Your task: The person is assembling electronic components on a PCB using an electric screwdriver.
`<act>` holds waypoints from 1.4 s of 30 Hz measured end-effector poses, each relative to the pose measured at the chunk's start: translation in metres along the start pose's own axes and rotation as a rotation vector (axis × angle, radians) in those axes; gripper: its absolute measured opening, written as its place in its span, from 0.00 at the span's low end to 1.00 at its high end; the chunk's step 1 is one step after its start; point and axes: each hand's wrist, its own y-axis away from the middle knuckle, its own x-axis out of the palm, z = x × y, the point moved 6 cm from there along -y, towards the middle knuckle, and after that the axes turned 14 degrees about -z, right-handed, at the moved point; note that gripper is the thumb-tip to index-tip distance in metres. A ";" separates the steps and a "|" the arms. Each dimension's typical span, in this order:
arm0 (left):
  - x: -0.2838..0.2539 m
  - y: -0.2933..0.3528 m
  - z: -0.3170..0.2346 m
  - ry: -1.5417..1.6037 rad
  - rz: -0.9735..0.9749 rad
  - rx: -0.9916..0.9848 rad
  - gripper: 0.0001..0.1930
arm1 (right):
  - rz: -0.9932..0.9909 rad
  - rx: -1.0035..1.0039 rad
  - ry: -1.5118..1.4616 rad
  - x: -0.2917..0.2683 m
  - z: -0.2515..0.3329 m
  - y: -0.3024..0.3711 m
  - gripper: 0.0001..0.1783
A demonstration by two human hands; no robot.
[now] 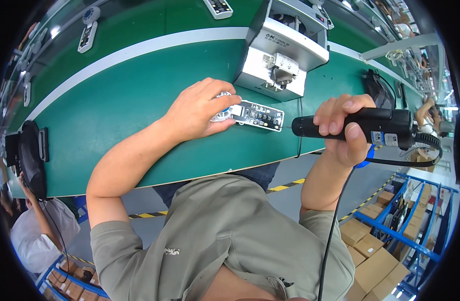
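My left hand (197, 110) is closed around the round end of a white-framed device (262, 116) lying on the green tabletop (139, 125). Its long part faces up and shows a dark circuit board with small components. In my right hand (344, 128) is a black electric screwdriver (304, 126), held almost level with its cable trailing from the back end. The thin bit points left, close to the device's right end; whether it touches cannot be told. Just beyond the device stands a silver screw feeder (272, 75).
Similar white devices (88, 36) lie on the green strip past a white rail (139, 46). A black object (380, 90) sits at the right, another dark one (32, 160) at the left. A co-worker's arm (42, 215) shows at lower left. Blue racks (400, 231) hold cartons.
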 end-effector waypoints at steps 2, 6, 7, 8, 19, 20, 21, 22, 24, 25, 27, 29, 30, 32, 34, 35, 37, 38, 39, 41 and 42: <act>-0.001 0.000 -0.001 0.005 -0.002 0.003 0.21 | -0.010 -0.006 0.011 -0.001 0.000 0.005 0.16; -0.001 0.000 -0.003 0.003 -0.011 -0.002 0.21 | -0.030 -0.016 0.027 -0.001 -0.001 0.011 0.17; -0.001 -0.001 -0.004 0.003 -0.015 0.001 0.21 | -0.039 -0.017 0.027 -0.002 -0.001 0.012 0.17; -0.002 -0.001 -0.005 0.003 -0.019 0.003 0.21 | -0.047 -0.018 0.028 -0.002 -0.001 0.012 0.17; -0.006 -0.005 -0.009 -0.006 -0.006 -0.016 0.21 | -0.016 -0.004 0.004 0.005 -0.001 0.018 0.14; -0.005 -0.005 -0.009 -0.010 0.001 -0.025 0.21 | 0.005 -0.004 -0.006 0.007 -0.001 0.019 0.13; -0.005 -0.005 -0.009 -0.009 0.001 -0.026 0.21 | 0.005 -0.003 -0.006 0.007 0.000 0.019 0.13; -0.005 -0.005 -0.009 -0.008 -0.001 -0.032 0.21 | 0.011 -0.003 -0.004 0.007 0.000 0.020 0.13; -0.005 -0.005 -0.008 -0.008 -0.004 -0.040 0.21 | 0.023 -0.006 0.000 0.008 0.000 0.020 0.13; -0.005 -0.006 -0.008 -0.007 -0.006 -0.044 0.21 | 0.030 -0.009 0.003 0.008 0.001 0.020 0.13; -0.006 -0.005 -0.009 -0.010 -0.014 -0.036 0.21 | 0.011 0.000 0.010 0.009 0.000 0.020 0.13; -0.006 -0.003 -0.010 -0.012 -0.025 -0.025 0.21 | -0.028 0.021 0.025 0.010 -0.001 0.019 0.14; -0.007 -0.003 -0.011 -0.014 -0.032 -0.019 0.21 | -0.047 0.031 0.032 0.010 0.000 0.018 0.14; -0.007 -0.003 -0.009 -0.007 -0.042 -0.012 0.20 | -0.007 0.031 0.004 0.006 0.006 0.009 0.14; -0.006 -0.001 -0.009 0.015 -0.045 -0.017 0.20 | -0.036 -0.030 -0.038 0.007 0.023 -0.003 0.14; -0.006 0.000 -0.009 0.025 -0.047 -0.020 0.20 | -0.070 -0.085 -0.082 0.007 0.031 -0.009 0.13; -0.007 0.000 -0.012 0.024 -0.055 -0.009 0.20 | -0.093 -0.154 -0.076 0.014 0.035 -0.017 0.13; -0.008 0.000 -0.012 0.023 -0.058 -0.002 0.20 | -0.119 -0.220 -0.073 0.018 0.036 -0.023 0.13; -0.008 -0.001 -0.013 0.021 -0.062 0.005 0.19 | -0.145 -0.285 -0.072 0.021 0.037 -0.027 0.13; -0.010 -0.001 -0.013 0.016 -0.069 0.014 0.19 | -0.166 -0.353 -0.072 0.023 0.036 -0.034 0.13; -0.010 -0.001 -0.013 0.015 -0.069 0.018 0.19 | -0.132 -0.352 -0.040 0.026 0.033 -0.036 0.12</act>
